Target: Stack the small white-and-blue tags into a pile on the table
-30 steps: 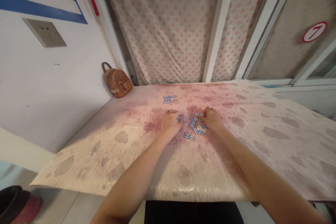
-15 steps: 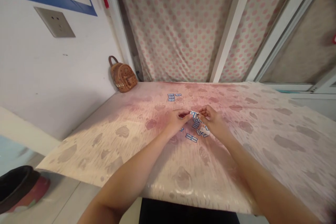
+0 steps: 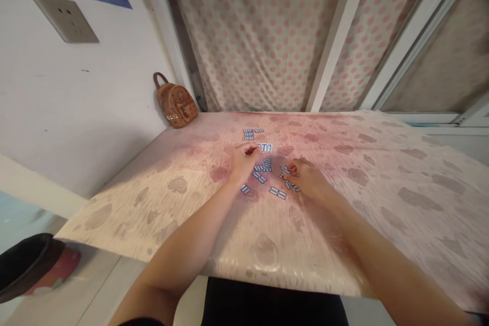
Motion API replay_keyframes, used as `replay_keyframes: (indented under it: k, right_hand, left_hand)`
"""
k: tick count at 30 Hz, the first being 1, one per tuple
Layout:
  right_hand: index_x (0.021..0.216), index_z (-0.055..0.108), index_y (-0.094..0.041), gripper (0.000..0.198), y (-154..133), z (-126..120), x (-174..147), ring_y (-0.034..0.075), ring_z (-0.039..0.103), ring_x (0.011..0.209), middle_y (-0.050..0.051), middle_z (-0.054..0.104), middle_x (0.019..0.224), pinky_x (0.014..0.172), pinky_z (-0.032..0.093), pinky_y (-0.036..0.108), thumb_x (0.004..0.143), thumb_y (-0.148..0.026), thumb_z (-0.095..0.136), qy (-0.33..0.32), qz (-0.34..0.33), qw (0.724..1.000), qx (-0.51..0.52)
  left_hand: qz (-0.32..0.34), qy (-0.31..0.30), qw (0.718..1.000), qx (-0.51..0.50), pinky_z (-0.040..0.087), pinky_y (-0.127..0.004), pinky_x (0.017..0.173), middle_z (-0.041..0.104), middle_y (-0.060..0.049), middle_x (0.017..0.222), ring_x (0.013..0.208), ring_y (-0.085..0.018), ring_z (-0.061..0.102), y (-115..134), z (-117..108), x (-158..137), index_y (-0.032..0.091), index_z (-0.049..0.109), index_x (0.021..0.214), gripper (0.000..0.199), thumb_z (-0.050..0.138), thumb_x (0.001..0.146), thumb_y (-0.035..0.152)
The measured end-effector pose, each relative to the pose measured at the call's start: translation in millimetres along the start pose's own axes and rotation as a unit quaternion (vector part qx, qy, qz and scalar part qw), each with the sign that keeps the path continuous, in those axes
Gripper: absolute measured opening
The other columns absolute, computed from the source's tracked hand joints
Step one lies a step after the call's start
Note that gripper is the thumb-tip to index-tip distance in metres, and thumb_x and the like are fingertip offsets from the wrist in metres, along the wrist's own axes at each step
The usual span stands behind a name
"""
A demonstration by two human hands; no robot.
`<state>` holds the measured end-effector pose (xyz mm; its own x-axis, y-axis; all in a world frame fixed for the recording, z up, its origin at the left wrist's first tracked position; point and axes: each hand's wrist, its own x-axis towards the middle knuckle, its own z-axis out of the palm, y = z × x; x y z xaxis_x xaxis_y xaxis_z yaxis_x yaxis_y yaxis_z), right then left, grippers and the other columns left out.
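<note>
Between its thumb and fingertips, my left hand (image 3: 241,161) pinches a small white card with blue stripes (image 3: 266,147), held over the table. My right hand (image 3: 307,178) is lowered to the right-hand cards, its fingers curled and closing on a blue-striped card (image 3: 284,168); its fingertips partly hide that card. Another card (image 3: 293,187) lies just under this hand. Several similar cards are scattered between the hands, among them an overlapping bunch (image 3: 267,165), a slanted card (image 3: 260,177) and a card nearer me (image 3: 278,193). One more card (image 3: 245,189) shows beside my left wrist.
Beyond my left hand, several cards sit in a neat group (image 3: 248,134), with a single card (image 3: 259,131) to their right. A patterned cloth (image 3: 168,224) covers the table. A small brown backpack (image 3: 178,104) stands by the wall at the back left; a curtain (image 3: 260,35) hangs behind.
My hands have moved apart. The left went left and away from me with the card; the right let go of it and came down onto the loose cards. The view has tilted slightly.
</note>
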<state>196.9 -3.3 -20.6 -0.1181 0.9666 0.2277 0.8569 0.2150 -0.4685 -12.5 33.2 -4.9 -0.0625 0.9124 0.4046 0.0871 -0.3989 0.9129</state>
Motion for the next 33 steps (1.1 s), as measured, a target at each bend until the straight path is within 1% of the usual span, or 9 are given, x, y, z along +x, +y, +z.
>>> replay_keyframes:
  k: [2,6,11,14,17,21,26,30,33]
  right_hand:
    - [0.091,0.065,-0.017,0.015,-1,3,0,0.018,0.063,0.077,0.010,0.065,0.096,0.072,0.047,0.028,0.077,-0.020,0.070,-0.011,0.003,1.000,-0.002]
    - [0.094,0.066,-0.017,0.016,-5,3,-2,0.018,0.063,0.077,0.008,0.066,0.092,0.070,0.046,0.028,0.078,-0.019,0.068,-0.020,0.000,1.000,0.015]
    - [0.084,0.063,-0.019,0.012,-7,0,-2,0.016,0.061,0.071,0.004,0.066,0.079,0.066,0.044,0.027,0.079,-0.011,0.055,0.002,-0.019,0.997,0.069]
    - [0.076,0.060,-0.021,0.008,-6,1,-1,0.016,0.060,0.068,0.001,0.065,0.073,0.064,0.044,0.028,0.079,-0.015,0.055,0.027,-0.019,0.995,0.093]
    - [0.078,0.060,-0.022,0.004,-3,4,-1,0.017,0.061,0.070,0.002,0.065,0.078,0.065,0.045,0.030,0.076,-0.020,0.062,0.033,-0.026,0.994,0.100]
    - [0.084,0.062,-0.021,0.015,-3,9,-2,0.018,0.061,0.073,0.005,0.065,0.088,0.067,0.047,0.031,0.072,-0.022,0.071,0.010,-0.037,0.994,0.104]
    - [0.089,0.064,-0.021,0.012,-9,8,-4,0.018,0.061,0.072,0.004,0.066,0.084,0.067,0.044,0.030,0.076,-0.019,0.064,-0.023,-0.059,0.994,0.087]
    - [0.084,0.062,-0.022,0.010,-14,4,-4,0.017,0.063,0.071,0.002,0.068,0.078,0.067,0.044,0.030,0.083,-0.019,0.053,0.009,-0.054,0.990,0.131]
    - [0.084,0.059,-0.022,0.009,-18,-2,-3,0.017,0.065,0.069,0.002,0.069,0.077,0.066,0.047,0.030,0.085,-0.026,0.051,0.048,-0.020,0.973,0.225]
  left_hand:
    - [-0.002,0.000,1.000,-0.003,0.047,-0.025,0.070,0.073,-0.004,0.079,0.073,-0.014,0.065,-1,0,0,0.015,0.073,0.077,0.008,0.067,0.078,0.018]
    - [-0.013,-0.003,1.000,0.008,0.047,-0.025,0.071,0.073,-0.004,0.079,0.073,-0.015,0.065,-3,1,-1,0.015,0.073,0.077,0.007,0.067,0.078,0.019]
    - [-0.010,-0.015,0.999,0.043,0.046,-0.024,0.069,0.073,-0.002,0.078,0.071,-0.014,0.064,-7,0,-3,0.016,0.074,0.079,0.009,0.066,0.079,0.021]
    - [-0.021,-0.026,0.998,0.053,0.046,-0.024,0.068,0.072,-0.002,0.076,0.070,-0.014,0.064,-8,2,-5,0.016,0.074,0.079,0.010,0.065,0.079,0.021]
    - [-0.035,-0.027,0.998,0.054,0.046,-0.024,0.066,0.072,-0.002,0.075,0.069,-0.014,0.064,-6,3,-6,0.015,0.073,0.078,0.010,0.064,0.079,0.019]
    - [-0.044,-0.020,0.997,0.056,0.047,-0.024,0.066,0.071,-0.002,0.075,0.069,-0.015,0.065,-3,5,-7,0.015,0.072,0.077,0.008,0.064,0.077,0.017]
    - [-0.058,-0.029,0.996,0.062,0.049,-0.025,0.070,0.073,-0.004,0.080,0.074,-0.016,0.067,3,5,-8,0.015,0.073,0.079,0.008,0.065,0.078,0.018]
    - [-0.063,-0.036,0.995,0.067,0.049,-0.026,0.070,0.074,-0.004,0.080,0.075,-0.017,0.067,6,4,-10,0.016,0.074,0.079,0.009,0.065,0.080,0.020]
    - [-0.067,-0.045,0.995,0.062,0.049,-0.026,0.070,0.074,-0.004,0.081,0.075,-0.016,0.066,6,4,-13,0.016,0.075,0.081,0.010,0.067,0.080,0.022]
